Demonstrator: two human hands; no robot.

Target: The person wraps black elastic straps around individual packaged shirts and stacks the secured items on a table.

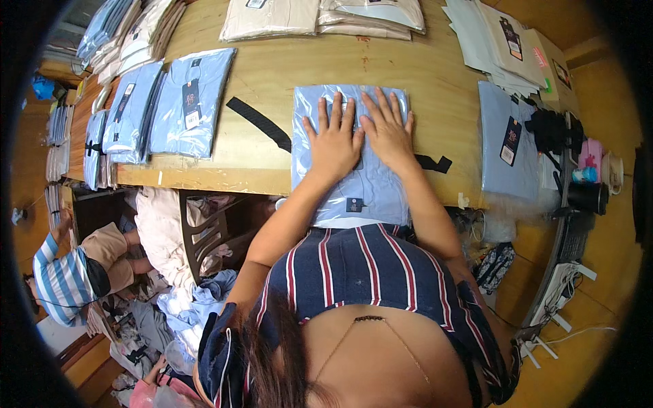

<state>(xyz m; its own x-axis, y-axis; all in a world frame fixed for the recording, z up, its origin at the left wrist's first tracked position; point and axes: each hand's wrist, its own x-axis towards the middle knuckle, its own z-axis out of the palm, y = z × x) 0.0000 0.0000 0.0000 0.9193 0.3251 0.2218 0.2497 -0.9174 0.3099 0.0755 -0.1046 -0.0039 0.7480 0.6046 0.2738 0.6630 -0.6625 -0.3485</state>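
A folded light-blue shirt in clear plastic [374, 189] lies at the table's near edge, its lower end against my body. My left hand [333, 139] is flat on the upper half of the pack, fingers spread. Close to its right, my right hand [390, 130] also lies flat with fingers apart, the two thumbs nearly meeting. A black textured strap [258, 124] comes out from under the pack on the left. On the right, a short black strap end [433, 163] shows past my forearm. Whether both pieces are one strap is hidden beneath the shirt.
Bagged blue shirts [190, 102] stand in stacks on the left. Beige packs [269, 17] lie at the far edge. At right are a tagged blue shirt [503, 143] and a cardboard box [554, 71]. Another person [68, 272] is at the lower left, near piled garments.
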